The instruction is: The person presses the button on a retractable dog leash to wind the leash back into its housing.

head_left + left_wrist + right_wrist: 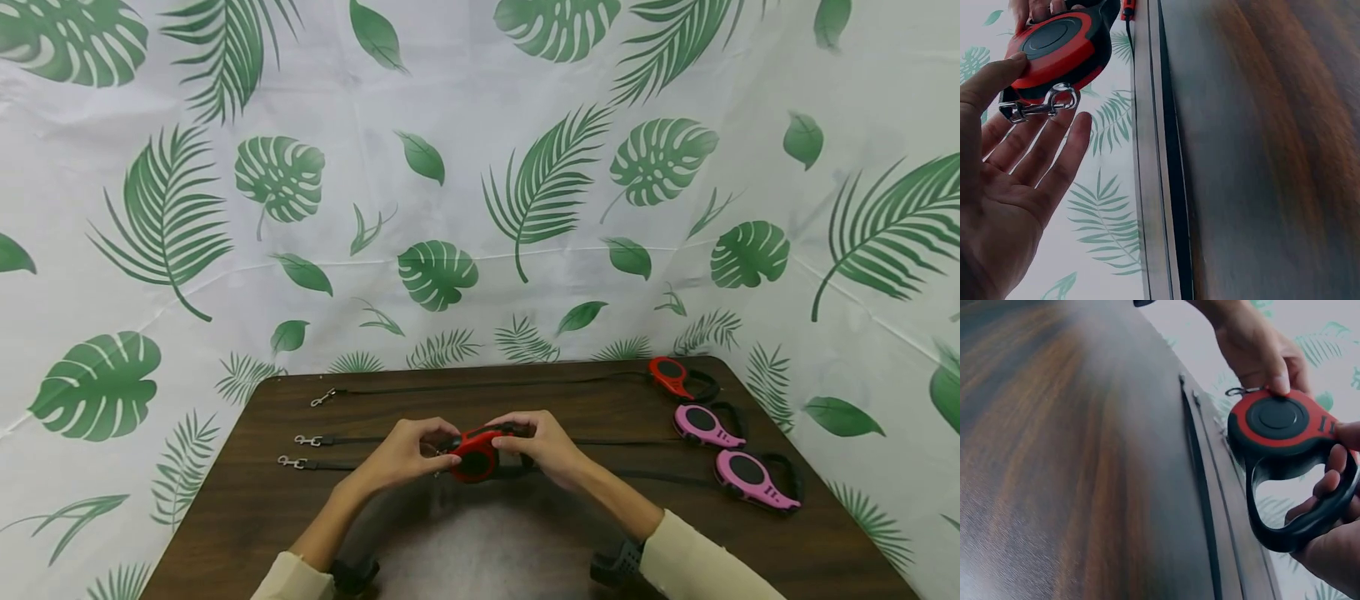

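A red and black retractable dog leash (474,463) is held up over the table between both hands. My left hand (405,457) pinches the casing's left end, its thumb on the red face in the left wrist view. A silver snap hook (1063,98) sticks out at that end, close to the left fingers. On the other side, my right hand (549,448) grips the leash by its black loop handle (1272,534), fingers curled through the opening. The dark round centre (1277,417) of the casing faces up in the right wrist view.
Another red leash (667,372) and two pink leashes, one farther (699,419) and one nearer (744,472), lie along the table's right side. Their cords stretch left across the dark wooden table (247,517) to metal hooks (307,440). A leaf-print cloth (465,192) hangs behind.
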{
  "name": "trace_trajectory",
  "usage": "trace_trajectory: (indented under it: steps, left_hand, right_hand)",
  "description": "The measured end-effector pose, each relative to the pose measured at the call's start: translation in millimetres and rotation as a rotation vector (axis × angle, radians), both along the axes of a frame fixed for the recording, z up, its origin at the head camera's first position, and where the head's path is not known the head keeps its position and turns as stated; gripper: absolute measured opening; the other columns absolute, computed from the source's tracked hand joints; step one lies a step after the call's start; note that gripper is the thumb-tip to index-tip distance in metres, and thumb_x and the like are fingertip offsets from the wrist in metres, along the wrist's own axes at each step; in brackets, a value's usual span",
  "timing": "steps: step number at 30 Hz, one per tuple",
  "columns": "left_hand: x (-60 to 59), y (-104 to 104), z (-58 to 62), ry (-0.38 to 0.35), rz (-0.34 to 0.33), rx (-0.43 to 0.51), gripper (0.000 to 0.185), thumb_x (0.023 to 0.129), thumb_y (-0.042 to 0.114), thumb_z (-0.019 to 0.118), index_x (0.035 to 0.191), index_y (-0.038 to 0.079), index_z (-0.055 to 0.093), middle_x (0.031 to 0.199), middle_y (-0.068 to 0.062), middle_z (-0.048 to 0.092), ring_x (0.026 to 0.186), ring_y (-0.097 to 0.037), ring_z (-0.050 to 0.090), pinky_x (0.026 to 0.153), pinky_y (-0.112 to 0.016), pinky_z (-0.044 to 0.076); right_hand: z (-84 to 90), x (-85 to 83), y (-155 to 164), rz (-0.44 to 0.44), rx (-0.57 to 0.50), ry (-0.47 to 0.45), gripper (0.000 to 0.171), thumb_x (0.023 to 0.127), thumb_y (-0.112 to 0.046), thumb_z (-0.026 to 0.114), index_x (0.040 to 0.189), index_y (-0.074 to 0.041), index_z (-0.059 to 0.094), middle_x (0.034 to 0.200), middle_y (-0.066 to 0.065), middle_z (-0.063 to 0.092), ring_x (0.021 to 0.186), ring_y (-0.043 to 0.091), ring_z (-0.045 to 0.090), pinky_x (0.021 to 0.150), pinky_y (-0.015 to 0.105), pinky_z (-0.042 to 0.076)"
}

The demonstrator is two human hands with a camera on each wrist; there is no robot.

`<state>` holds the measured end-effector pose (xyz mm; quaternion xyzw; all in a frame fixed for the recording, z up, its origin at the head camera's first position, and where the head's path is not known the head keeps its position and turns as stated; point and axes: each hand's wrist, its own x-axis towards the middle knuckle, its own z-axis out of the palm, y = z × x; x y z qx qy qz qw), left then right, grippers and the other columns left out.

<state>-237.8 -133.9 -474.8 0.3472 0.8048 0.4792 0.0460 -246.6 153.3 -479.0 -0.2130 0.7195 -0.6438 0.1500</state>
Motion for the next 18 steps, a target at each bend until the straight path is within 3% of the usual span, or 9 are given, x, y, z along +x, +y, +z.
trace_trajectory:
  steps: [8, 14, 18]
  left_hand:
    - [10.0, -13, -2.8, -0.097, -0.023, -0.027, 0.03, 0.097, 0.017, 0.08, 0.12, 0.002, 0.07, 0.109, -0.012, 0.078, 0.098, -0.018, 0.076, 0.084, -0.033, 0.063]
    - [15.1, -22, -8.5, -0.14, -0.031, -0.063, 0.027, 0.098, 0.019, 0.078, 0.119, 0.004, 0.07, 0.105, -0.006, 0.077, 0.093, -0.01, 0.073, 0.085, -0.029, 0.061]
    - [17.5, -29, -14.7, -0.185, -0.037, -0.089, 0.026, 0.098, 0.02, 0.078, 0.118, 0.004, 0.071, 0.102, -0.002, 0.075, 0.091, -0.008, 0.071, 0.085, -0.026, 0.06]
  right_hand:
    - [-4.3, 8.1, -10, 0.028, 0.061, 0.002, 0.033, 0.096, -0.016, 0.08, 0.125, -0.001, 0.075, 0.112, 0.009, 0.076, 0.089, 0.018, 0.066, 0.076, 0.029, 0.059]
    - [-10.0, 11.7, -17, 0.044, 0.122, 0.0, 0.032, 0.095, -0.016, 0.081, 0.122, 0.001, 0.075, 0.102, 0.006, 0.074, 0.073, 0.015, 0.062, 0.064, 0.025, 0.053]
    - [-14.9, 13.5, -22, 0.077, 0.121, -0.02, 0.03, 0.095, -0.013, 0.08, 0.119, 0.004, 0.075, 0.097, 0.007, 0.073, 0.067, 0.017, 0.065, 0.062, 0.027, 0.057]
